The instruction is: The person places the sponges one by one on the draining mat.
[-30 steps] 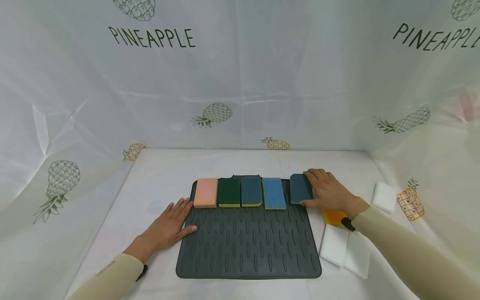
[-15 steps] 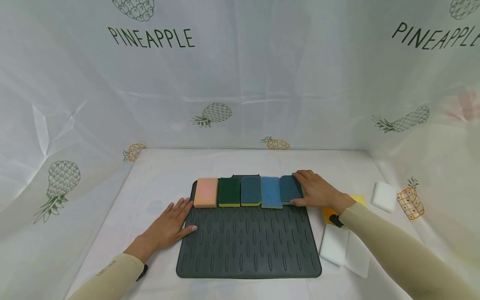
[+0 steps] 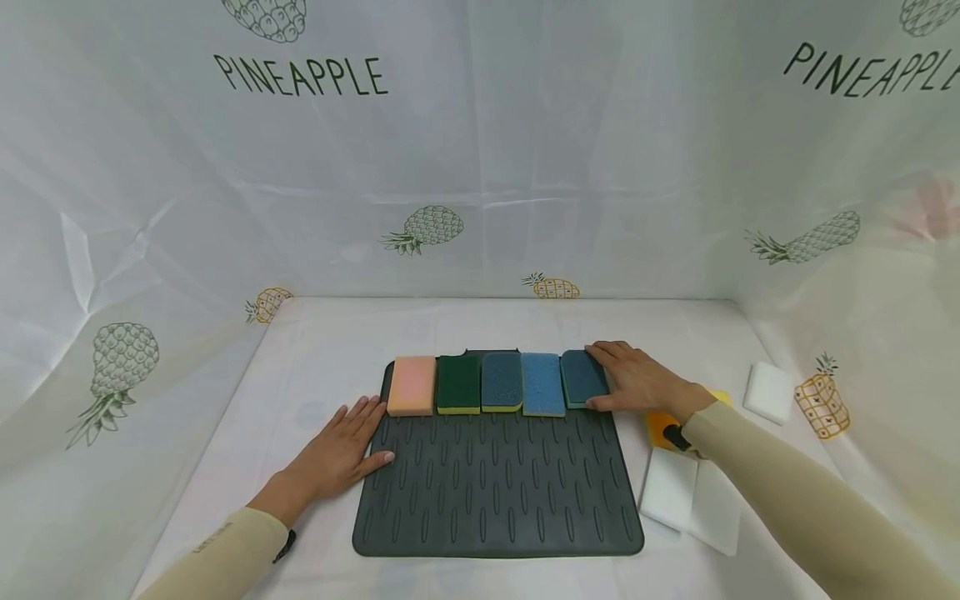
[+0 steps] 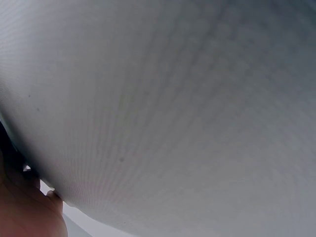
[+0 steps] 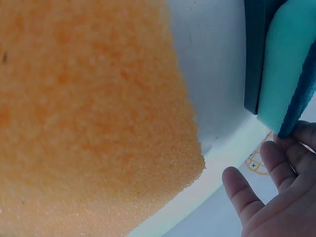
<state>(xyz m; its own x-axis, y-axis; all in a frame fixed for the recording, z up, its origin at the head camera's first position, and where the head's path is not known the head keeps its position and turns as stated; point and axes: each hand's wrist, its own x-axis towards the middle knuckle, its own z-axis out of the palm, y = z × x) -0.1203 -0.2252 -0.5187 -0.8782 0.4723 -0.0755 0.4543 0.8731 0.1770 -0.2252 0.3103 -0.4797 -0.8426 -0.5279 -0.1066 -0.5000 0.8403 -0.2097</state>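
My left hand (image 3: 337, 450) lies flat at the mat's left edge, fingers spread and thumb on the dark grey ridged mat (image 3: 495, 492). In the left wrist view, part of the hand (image 4: 29, 207) shows beside a large pale surface. My right hand (image 3: 637, 379) holds a dark blue scouring sponge (image 3: 581, 379) by its right side, thumb at the near end, fingers at the far end. This sponge lies last in a row: a pink sponge (image 3: 412, 386), dark green sponge (image 3: 459, 384), grey-blue sponge (image 3: 502, 382) and light blue sponge (image 3: 542, 383).
Right of the mat lie an orange sponge (image 3: 660, 427), partly under my right wrist, and white sponges (image 3: 669, 487). Another white sponge (image 3: 768, 393) sits farther right. A pineapple-print sheet (image 3: 480, 167) rises behind the table and at both sides.
My right hand has slid the dark blue sponge left, up against the light blue one, which has shifted slightly left. Over the last half second they barely move. My left hand stays put.
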